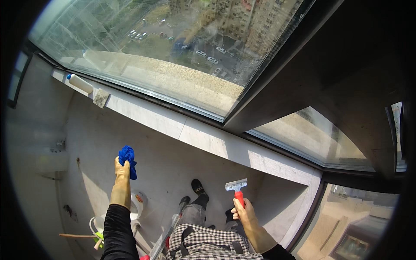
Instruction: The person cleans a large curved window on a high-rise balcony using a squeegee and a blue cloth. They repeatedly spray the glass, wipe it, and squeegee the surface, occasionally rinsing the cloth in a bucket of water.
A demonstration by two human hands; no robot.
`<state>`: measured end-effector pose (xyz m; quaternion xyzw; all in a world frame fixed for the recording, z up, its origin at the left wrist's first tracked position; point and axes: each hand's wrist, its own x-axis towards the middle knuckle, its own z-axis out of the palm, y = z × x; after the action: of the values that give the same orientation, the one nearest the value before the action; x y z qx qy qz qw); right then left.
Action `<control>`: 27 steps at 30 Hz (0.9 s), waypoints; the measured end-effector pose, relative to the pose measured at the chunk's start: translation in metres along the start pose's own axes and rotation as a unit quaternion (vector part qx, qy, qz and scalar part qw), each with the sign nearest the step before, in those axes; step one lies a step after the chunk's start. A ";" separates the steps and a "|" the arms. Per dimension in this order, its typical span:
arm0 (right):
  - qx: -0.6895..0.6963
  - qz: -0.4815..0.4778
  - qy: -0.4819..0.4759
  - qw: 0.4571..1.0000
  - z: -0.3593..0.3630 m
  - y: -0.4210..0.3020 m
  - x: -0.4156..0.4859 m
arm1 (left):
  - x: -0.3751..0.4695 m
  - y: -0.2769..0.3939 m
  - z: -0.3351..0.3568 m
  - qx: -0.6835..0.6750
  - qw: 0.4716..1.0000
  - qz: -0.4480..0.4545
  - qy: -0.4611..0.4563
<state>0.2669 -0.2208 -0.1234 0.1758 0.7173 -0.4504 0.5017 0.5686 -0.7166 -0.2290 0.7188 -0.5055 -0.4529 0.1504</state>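
Note:
My left hand (122, 169), in a tan rubber glove, grips a crumpled blue cloth (127, 159) in the air over the floor. In my right hand (243, 211), gloved alike, is a blade scraper; its red handle (239, 197) sits in my fist and its wide metal head (236, 185) points up toward the windowsill. Both hands are apart from the window. Beyond them rises a large window pane (156, 42), smeared and streaked, above a pale stone sill (201, 138).
A white bottle with a blue cap (80, 84) lies on the sill beside a greyish pad (101, 98). Below are a white bucket (138, 204), a wooden stick (78, 236) and a metal ladder (165, 237) by my legs. A dark window post (279, 68) stands right.

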 end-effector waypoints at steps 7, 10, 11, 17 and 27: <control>0.068 -0.088 0.118 0.987 0.034 -0.058 0.068 | -0.103 0.026 0.062 0.075 0.834 0.540 0.091; 0.092 -0.110 0.136 0.980 0.032 -0.067 0.071 | -0.132 0.115 0.137 0.081 0.804 0.588 -0.051; 0.108 -0.105 0.157 0.976 0.033 -0.069 0.071 | -0.144 0.141 0.166 0.090 0.762 0.639 -0.050; 0.195 -0.036 0.211 0.957 0.053 -0.078 0.083 | -0.137 0.196 0.278 0.343 0.603 0.689 -0.211; 0.290 0.054 0.190 0.936 0.084 -0.125 0.113 | 0.079 0.222 0.144 0.500 0.675 0.542 -0.026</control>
<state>0.1770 -0.3789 -0.1718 0.4345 0.6267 -0.5697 0.3065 0.3280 -0.8481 -0.1975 0.2746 -0.9612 0.0094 -0.0255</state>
